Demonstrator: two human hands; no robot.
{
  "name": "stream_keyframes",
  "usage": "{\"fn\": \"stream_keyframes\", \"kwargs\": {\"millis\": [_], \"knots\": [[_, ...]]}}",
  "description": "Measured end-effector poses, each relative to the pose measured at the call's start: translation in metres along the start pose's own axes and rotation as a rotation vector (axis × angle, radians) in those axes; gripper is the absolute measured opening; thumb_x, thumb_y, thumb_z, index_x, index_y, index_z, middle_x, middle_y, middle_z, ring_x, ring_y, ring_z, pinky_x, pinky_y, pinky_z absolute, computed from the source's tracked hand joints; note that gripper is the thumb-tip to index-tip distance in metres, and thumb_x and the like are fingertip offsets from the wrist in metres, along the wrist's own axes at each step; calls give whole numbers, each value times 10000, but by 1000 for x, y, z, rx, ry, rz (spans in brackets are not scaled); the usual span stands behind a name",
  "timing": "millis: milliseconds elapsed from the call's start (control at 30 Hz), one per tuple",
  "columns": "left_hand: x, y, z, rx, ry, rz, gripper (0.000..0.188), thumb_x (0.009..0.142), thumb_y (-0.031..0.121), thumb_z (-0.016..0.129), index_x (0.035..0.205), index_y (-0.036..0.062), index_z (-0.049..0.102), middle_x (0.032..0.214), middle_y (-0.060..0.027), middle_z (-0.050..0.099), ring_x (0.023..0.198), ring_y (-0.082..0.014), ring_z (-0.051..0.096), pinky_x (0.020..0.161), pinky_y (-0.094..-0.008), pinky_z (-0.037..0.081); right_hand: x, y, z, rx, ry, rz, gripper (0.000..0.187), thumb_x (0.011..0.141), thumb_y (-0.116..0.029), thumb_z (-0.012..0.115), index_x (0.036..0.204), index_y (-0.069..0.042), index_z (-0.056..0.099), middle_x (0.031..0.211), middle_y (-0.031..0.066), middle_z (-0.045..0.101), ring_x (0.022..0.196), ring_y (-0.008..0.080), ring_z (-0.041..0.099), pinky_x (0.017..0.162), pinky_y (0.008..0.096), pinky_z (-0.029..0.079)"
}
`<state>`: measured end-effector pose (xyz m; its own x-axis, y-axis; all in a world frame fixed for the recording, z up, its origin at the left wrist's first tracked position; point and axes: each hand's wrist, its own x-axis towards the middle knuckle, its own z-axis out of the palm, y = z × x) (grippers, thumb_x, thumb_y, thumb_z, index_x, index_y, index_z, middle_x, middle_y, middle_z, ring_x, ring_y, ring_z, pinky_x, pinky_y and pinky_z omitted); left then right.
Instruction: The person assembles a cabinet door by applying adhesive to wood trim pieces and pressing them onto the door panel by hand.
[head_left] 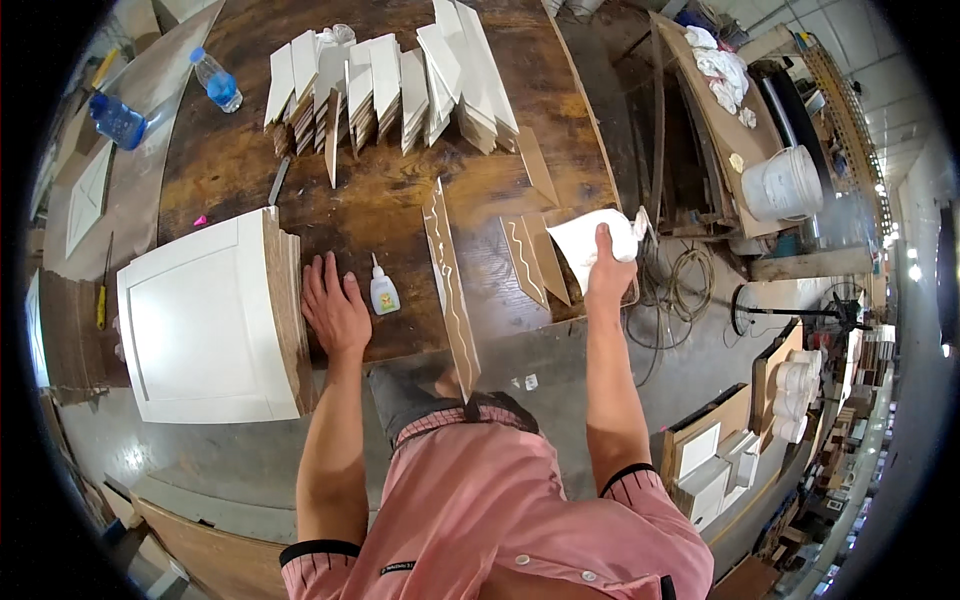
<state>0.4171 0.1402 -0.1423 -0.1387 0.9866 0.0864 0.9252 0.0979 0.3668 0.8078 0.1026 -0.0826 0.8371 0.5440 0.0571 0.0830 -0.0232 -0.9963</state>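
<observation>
My left hand lies flat on the brown wooden table, its fingers stretched out beside a stack of white framed panels. Just right of it stands a small white glue bottle with a thin nozzle. A white cloth is gripped in my right hand, thumb on top, at the table's right corner. Between the hands a long brown strip carries a wavy line of white glue and overhangs the front edge. Near the cloth, a shorter angled strip also bears glue.
Bundles of white angled strips line the far side. Two water bottles, one lying clear and one blue, are at the far left. A white bucket sits on a bench at right; coiled hose lies below.
</observation>
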Motion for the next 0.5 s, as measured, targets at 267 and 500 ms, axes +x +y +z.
{"fn": "stream_keyframes", "kwargs": {"millis": [267,500], "knots": [[-2,0,-2,22,-26,-4,512,1115,343,453,1590,150,450,1649,-96,399,1554,-322,300,1268,-514,205,-4,-7,27,-108,-69,49,383,939,-183,831,1180,95,727,1131,95,750,1003,163,669,904,329,518],[-2,-7,5,28,-5,5,505,1122,350,444,1589,159,455,1650,-95,396,1558,-319,293,1264,-516,205,-3,-12,34,-148,-57,43,375,950,-144,812,1217,97,706,1139,92,747,1010,169,676,902,329,526]]}}
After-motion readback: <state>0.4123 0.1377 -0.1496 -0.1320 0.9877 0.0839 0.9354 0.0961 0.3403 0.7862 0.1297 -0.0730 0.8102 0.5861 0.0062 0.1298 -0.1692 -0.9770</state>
